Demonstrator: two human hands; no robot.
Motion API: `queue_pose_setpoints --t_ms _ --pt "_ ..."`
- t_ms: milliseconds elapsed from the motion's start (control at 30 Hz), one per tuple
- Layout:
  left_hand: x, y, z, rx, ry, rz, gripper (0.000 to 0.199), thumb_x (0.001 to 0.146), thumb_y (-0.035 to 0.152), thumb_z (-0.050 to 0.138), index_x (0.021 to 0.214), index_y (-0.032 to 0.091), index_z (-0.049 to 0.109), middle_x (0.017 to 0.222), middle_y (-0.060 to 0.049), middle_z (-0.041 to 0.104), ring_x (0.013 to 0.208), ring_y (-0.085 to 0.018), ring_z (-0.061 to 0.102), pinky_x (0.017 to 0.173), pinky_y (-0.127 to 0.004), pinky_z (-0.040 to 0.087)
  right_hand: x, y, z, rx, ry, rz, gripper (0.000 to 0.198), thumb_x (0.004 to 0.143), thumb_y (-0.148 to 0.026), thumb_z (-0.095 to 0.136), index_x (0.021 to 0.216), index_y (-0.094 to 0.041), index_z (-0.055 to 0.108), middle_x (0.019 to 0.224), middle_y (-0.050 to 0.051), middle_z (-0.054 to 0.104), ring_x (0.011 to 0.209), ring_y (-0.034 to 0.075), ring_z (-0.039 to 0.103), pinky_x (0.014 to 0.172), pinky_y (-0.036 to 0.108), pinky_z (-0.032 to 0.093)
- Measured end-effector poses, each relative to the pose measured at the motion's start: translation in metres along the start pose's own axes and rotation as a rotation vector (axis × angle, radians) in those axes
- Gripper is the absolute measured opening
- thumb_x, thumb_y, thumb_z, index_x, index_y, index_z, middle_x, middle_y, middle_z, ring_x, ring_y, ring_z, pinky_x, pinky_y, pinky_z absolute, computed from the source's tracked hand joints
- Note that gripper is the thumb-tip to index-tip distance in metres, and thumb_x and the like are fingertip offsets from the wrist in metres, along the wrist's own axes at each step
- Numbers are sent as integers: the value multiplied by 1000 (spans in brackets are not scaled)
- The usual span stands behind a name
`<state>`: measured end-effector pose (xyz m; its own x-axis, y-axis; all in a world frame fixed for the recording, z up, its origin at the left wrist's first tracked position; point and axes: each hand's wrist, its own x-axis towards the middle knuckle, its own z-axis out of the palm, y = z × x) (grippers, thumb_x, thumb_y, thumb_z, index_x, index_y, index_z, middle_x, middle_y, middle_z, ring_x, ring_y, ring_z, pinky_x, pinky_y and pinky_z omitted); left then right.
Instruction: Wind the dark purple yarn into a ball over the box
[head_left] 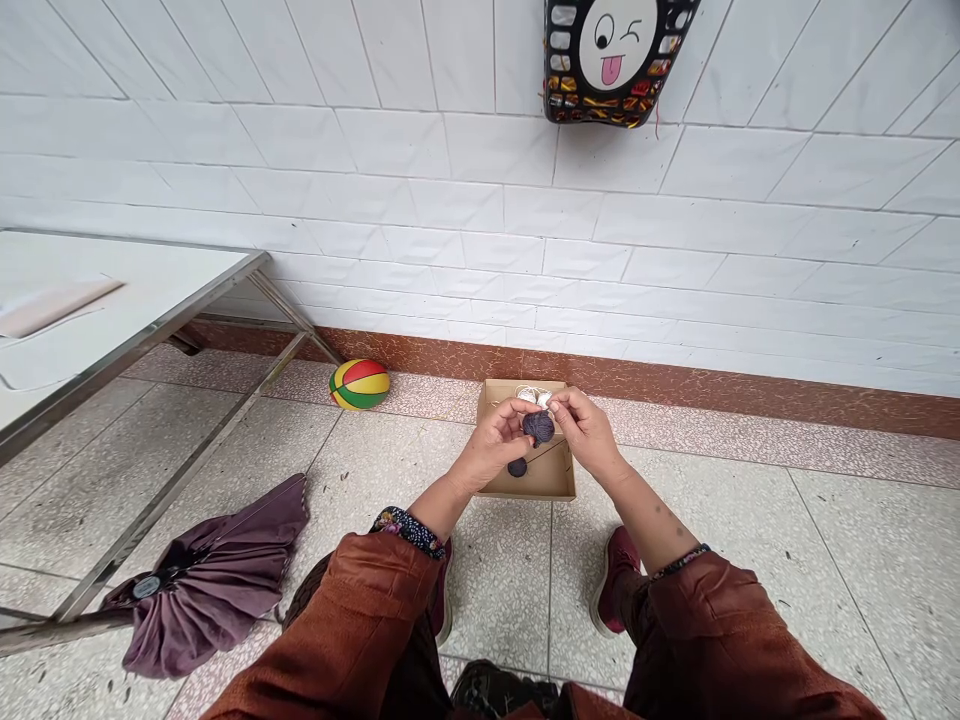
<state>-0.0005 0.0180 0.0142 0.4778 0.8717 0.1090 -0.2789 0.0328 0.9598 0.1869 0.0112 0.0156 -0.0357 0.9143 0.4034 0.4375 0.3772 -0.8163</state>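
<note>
Between the fingers and thumb of my left hand (496, 442) is a small ball of dark grey yarn (538, 428), held above an open cardboard box (551, 482). My right hand (589, 430) is pinched closed at the upper right side of that ball; what its fingertips grip is too small to make out. A second, smaller dark yarn ball (517, 467) lies in the box, and a thin dark strand crosses the box bottom near it. White balls of thread (528, 394) sit at the box's far side, partly hidden behind my fingers.
A striped ball (360, 384) rests by the wall, near a metal-framed table (187, 290). Purple folded cloth (225, 570) lies on the floor at the left. On the wall hangs a black basket (619, 60) with colourful contents. My shoes (619, 580) flank the box's near side.
</note>
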Motion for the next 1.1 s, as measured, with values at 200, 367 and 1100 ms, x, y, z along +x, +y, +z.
queue_pose_setpoints --t_ms 200,367,1100 --pt "5 2 -4 -218 171 -17 41 70 22 85 104 21 63 101 -2 64 91 -13 61 85 -28 49 -6 6 14 -73 -115 51 15 97 -31 48 88 -23 57 74 1 62 65 17 56 62 28 43" --pt "12 0 -12 -285 271 -55 43 68 24 86 102 21 60 102 -2 65 92 -14 63 84 -30 52 -11 -2 16 -120 -226 -37 15 99 -29 46 98 -22 60 93 5 71 80 19 64 73 31 47" --pt "7 3 -5 -22 32 36 56 67 18 84 114 23 55 109 -4 65 98 -15 62 88 -29 48 0 10 4 -5 -157 10 18 97 -28 51 87 -22 65 80 2 66 73 18 61 69 29 48"
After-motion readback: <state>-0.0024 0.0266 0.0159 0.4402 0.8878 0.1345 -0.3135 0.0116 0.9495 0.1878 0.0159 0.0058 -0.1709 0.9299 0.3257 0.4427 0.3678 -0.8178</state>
